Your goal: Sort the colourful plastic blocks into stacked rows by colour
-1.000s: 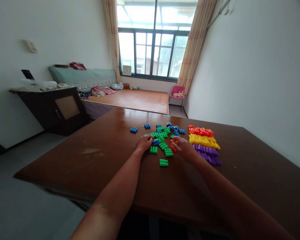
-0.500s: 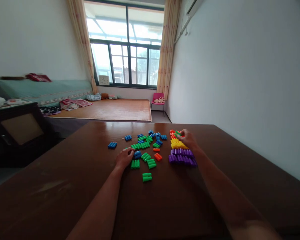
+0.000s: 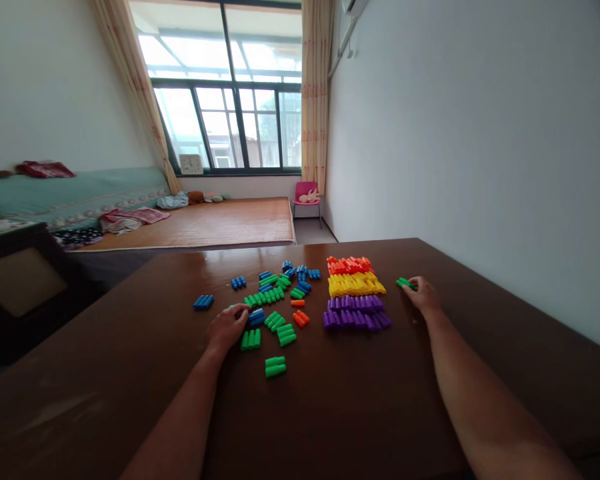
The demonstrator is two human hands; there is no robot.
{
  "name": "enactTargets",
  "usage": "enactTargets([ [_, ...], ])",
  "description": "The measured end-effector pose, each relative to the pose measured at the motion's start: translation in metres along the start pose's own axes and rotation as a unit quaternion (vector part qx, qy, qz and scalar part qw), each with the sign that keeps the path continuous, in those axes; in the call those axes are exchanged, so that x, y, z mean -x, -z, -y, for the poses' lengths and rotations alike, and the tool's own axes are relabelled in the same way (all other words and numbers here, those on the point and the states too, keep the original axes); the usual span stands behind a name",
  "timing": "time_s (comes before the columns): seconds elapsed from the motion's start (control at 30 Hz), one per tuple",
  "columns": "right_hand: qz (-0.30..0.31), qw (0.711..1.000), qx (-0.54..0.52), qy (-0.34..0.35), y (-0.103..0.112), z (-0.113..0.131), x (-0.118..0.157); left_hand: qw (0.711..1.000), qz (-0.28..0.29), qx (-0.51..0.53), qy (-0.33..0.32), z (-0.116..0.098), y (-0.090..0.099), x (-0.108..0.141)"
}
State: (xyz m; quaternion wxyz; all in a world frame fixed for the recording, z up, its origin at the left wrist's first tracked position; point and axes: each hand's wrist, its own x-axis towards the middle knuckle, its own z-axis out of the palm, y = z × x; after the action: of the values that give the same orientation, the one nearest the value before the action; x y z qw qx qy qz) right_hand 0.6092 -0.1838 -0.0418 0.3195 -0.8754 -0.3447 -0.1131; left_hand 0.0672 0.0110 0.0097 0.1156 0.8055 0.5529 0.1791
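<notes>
My right hand (image 3: 423,295) is to the right of the coloured rows, its fingers closed on a small group of green plastic tube pieces (image 3: 403,283) at the tabletop. My left hand (image 3: 228,327) rests among the loose pieces with its fingers curled together beside a blue group (image 3: 256,317). A bit of green shows behind its fingers, and what they grip is hidden. Around it lie a long green row (image 3: 265,297), a green group of three (image 3: 251,340) and a green pair (image 3: 275,367). Orange pieces (image 3: 301,319) lie farther right.
Stacked rows of orange (image 3: 349,265), yellow (image 3: 356,285) and purple (image 3: 355,320) tubes stand between my hands. Blue groups (image 3: 203,302) lie farther left and at the back of the brown table (image 3: 340,400). Beyond it are a bed (image 3: 220,223) and a pink chair (image 3: 307,193).
My right hand has moved right, away from the orange row, carrying the green pieces to the bare tabletop beside the rows. My left hand stays by the blue group. The view has turned slightly right.
</notes>
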Motion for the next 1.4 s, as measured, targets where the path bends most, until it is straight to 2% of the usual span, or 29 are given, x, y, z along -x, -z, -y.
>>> enactTargets([
  [0.23, -0.017, 0.999, 0.046, 0.012, -0.01, 0.003, -0.009, 1.0, -0.002, 0.015, 0.023, -0.005, 0.0, 0.006],
  [0.37, -0.05, 0.998, -0.031, -0.016, -0.014, -0.008, -0.016, 0.999, -0.004, 0.019, 0.041, -0.008, 0.0, 0.008],
  [0.47, -0.096, 0.991, -0.079, -0.038, -0.004, -0.006, -0.017, 0.999, -0.001, 0.022, 0.048, -0.008, -0.002, 0.008],
  [0.53, -0.12, 0.988, -0.096, -0.017, 0.007, 0.015, -0.011, 0.999, -0.004, 0.025, 0.046, -0.007, -0.003, 0.007],
  [0.6, -0.112, 0.985, -0.124, 0.046, 0.017, 0.058, 0.004, 0.999, -0.008, 0.027, 0.046, -0.007, -0.005, 0.007],
  [0.67, -0.037, 0.977, -0.166, 0.13, 0.021, 0.118, 0.027, 0.998, -0.008, 0.03, 0.047, -0.007, -0.006, 0.007],
  [0.7, 0.029, 0.966, -0.179, 0.182, 0.02, 0.151, 0.042, 0.998, -0.009, 0.032, 0.047, -0.007, -0.006, 0.007],
  [0.77, 0.148, 0.924, -0.171, 0.307, 0.012, 0.216, 0.07, 0.998, -0.011, 0.037, 0.044, -0.007, -0.007, 0.008],
  [0.8, 0.2, 0.89, -0.151, 0.382, 0.006, 0.244, 0.082, 0.998, -0.012, 0.039, 0.043, -0.008, -0.007, 0.008],
  [0.87, 0.228, 0.847, -0.085, 0.472, -0.01, 0.291, 0.098, 0.998, -0.015, 0.04, 0.046, -0.008, -0.008, 0.009],
  [0.93, 0.235, 0.826, -0.011, 0.512, -0.028, 0.322, 0.1, 0.998, -0.016, 0.039, 0.052, -0.008, -0.009, 0.009],
  [1.03, 0.265, 0.813, 0.05, 0.516, -0.054, 0.343, 0.09, 0.998, -0.016, 0.038, 0.054, -0.008, -0.01, 0.01],
  [1.17, 0.294, 0.8, 0.057, 0.52, -0.072, 0.349, 0.08, 0.998, -0.019, 0.033, 0.056, -0.007, -0.01, 0.01],
  [1.23, 0.277, 0.816, 0.063, 0.504, -0.07, 0.348, 0.08, 0.998, -0.02, 0.035, 0.057, -0.007, -0.01, 0.01],
  [1.3, 0.241, 0.845, 0.054, 0.474, -0.061, 0.343, 0.079, 0.997, -0.019, 0.037, 0.059, -0.008, -0.009, 0.01],
  [1.4, 0.178, 0.887, -0.034, 0.424, -0.038, 0.319, 0.064, 0.998, -0.012, 0.037, 0.057, -0.008, -0.006, 0.009],
])
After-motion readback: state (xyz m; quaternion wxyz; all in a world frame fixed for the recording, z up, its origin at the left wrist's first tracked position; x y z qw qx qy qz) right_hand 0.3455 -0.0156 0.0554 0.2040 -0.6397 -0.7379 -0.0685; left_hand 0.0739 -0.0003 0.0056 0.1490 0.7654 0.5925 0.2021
